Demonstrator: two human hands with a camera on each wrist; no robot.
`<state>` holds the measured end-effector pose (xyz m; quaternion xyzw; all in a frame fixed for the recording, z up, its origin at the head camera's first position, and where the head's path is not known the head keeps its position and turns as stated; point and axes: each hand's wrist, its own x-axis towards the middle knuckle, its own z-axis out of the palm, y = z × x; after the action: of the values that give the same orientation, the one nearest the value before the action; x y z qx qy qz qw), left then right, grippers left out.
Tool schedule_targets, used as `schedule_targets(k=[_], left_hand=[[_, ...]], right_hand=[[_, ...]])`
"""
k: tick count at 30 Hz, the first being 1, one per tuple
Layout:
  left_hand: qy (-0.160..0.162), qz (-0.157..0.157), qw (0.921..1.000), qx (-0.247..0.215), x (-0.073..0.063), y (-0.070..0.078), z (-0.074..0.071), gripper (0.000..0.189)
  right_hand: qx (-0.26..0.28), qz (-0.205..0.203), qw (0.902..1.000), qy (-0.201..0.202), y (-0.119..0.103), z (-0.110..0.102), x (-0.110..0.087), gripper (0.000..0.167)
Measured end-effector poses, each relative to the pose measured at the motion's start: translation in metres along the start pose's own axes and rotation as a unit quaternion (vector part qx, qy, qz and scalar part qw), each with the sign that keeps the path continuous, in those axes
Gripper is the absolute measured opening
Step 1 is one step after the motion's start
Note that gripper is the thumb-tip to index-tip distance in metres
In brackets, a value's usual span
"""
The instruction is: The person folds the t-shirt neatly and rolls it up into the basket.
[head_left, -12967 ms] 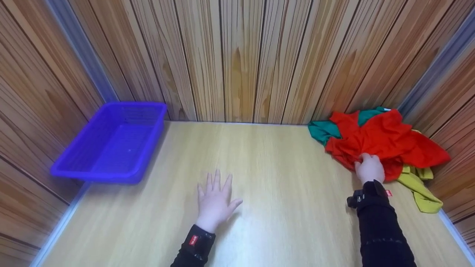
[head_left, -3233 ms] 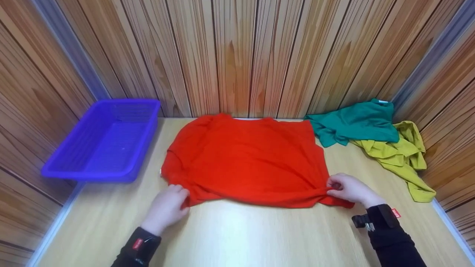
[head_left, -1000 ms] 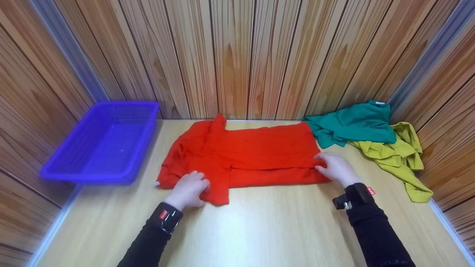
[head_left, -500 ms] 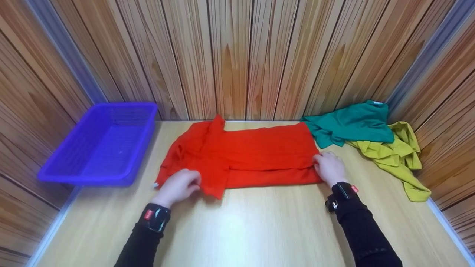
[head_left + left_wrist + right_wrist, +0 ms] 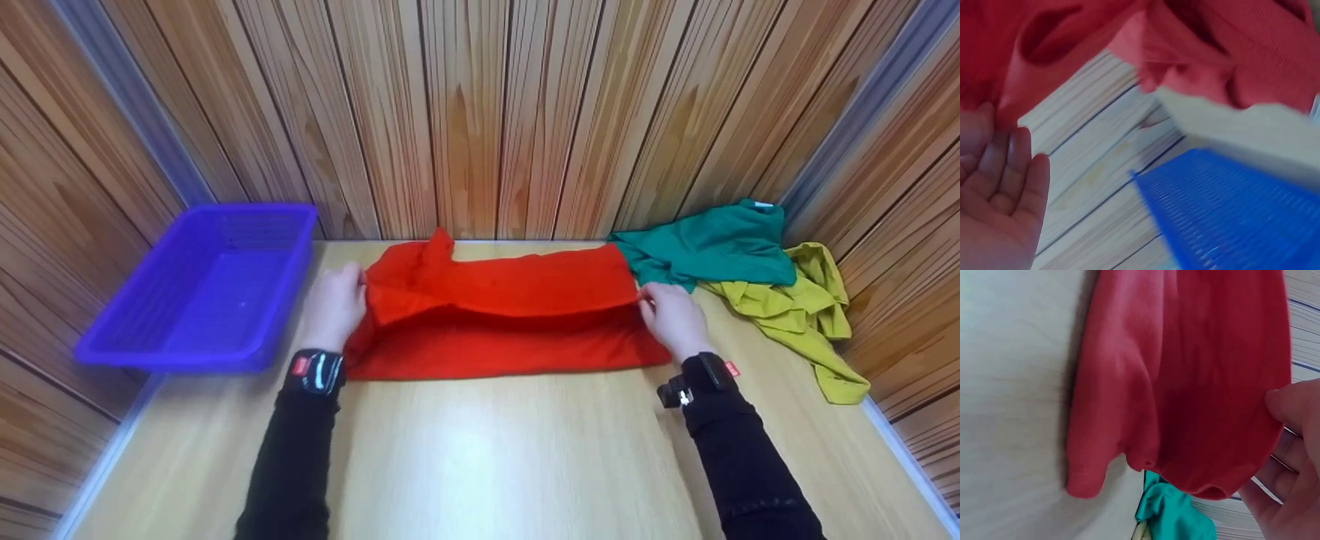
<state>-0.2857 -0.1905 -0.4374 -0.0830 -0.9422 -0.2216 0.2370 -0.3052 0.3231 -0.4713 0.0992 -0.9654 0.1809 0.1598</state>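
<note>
A red shirt (image 5: 525,285), folded lengthwise, lies against the back wall in the head view. At its left end my left hand (image 5: 334,307) pinches the upper layer. My right hand (image 5: 673,319) pinches the same layer at the right end, and between them the layer's near edge is raised, showing a dark gap above the lower layer. Up close in the left wrist view, the cloth is held by the left hand (image 5: 999,191) near its thumb. The right wrist view has the right hand's thumb pressed on the cloth's edge, with the lifted cloth (image 5: 1219,410) hanging down.
A purple plastic basket (image 5: 266,356) stands at the left, near my left hand. To the right, a green garment (image 5: 727,247) lies partly over a yellow one (image 5: 814,322). Wood-patterned walls (image 5: 480,120) enclose the table (image 5: 465,465) at the back and both sides.
Earlier the red shirt was bunched at the right, then spread out and folded. In the last half second my left hand moved up to its left end, and the upper layer's near edge rose.
</note>
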Motion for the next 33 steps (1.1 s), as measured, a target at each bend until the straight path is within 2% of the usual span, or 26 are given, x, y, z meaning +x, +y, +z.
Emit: schedule_targets(k=[4, 7, 10, 12, 15, 18, 20, 22, 25, 31, 33], left_hand=[[0.001, -0.032, 0.9994, 0.011, -0.001, -0.011, 0.025, 0.008], [-0.006, -0.048, 0.9987, 0.017, -0.011, -0.023, 0.045, 0.011], [-0.027, -0.069, 0.9971, 0.018, -0.020, -0.032, 0.057, 0.010], [-0.044, -0.094, 0.9946, 0.006, -0.024, -0.037, 0.060, 0.013], [-0.069, -0.124, 0.9897, -0.020, -0.026, -0.040, 0.060, 0.038], [-0.102, -0.139, 0.9847, -0.029, -0.026, -0.040, 0.058, 0.060], [-0.129, -0.141, 0.9813, -0.018, -0.026, -0.039, 0.057, 0.063], [-0.152, -0.144, 0.9779, -0.006, -0.027, -0.038, 0.057, 0.065], [-0.166, -0.143, 0.9757, 0.009, -0.028, -0.036, 0.057, 0.060], [-0.160, -0.127, 0.9789, 0.013, -0.033, -0.036, 0.055, 0.008], [-0.162, -0.111, 0.9803, 0.019, -0.034, -0.038, 0.051, 0.003]], right_hand=[[-0.003, -0.008, 0.9999, -0.014, 0.002, 0.007, 0.000, 0.007], [0.003, -0.015, 0.9993, -0.034, 0.004, 0.016, -0.002, 0.005], [0.007, -0.010, 0.9975, -0.070, 0.005, 0.023, -0.005, 0.003], [0.007, -0.010, 0.9962, -0.087, 0.005, 0.027, -0.006, 0.003], [0.002, 0.000, 0.9950, -0.100, 0.006, 0.030, -0.007, 0.015], [-0.005, 0.016, 0.9922, -0.123, 0.005, 0.031, -0.006, 0.039], [-0.017, 0.028, 0.9894, -0.142, 0.004, 0.032, -0.005, 0.050], [-0.035, 0.033, 0.9868, -0.155, 0.003, 0.032, -0.005, 0.054], [-0.063, 0.022, 0.9868, -0.147, 0.002, 0.033, -0.006, 0.048], [-0.080, -0.021, 0.9903, -0.112, 0.003, 0.030, -0.012, 0.028], [-0.079, -0.033, 0.9907, -0.106, 0.005, 0.025, -0.015, 0.025]])
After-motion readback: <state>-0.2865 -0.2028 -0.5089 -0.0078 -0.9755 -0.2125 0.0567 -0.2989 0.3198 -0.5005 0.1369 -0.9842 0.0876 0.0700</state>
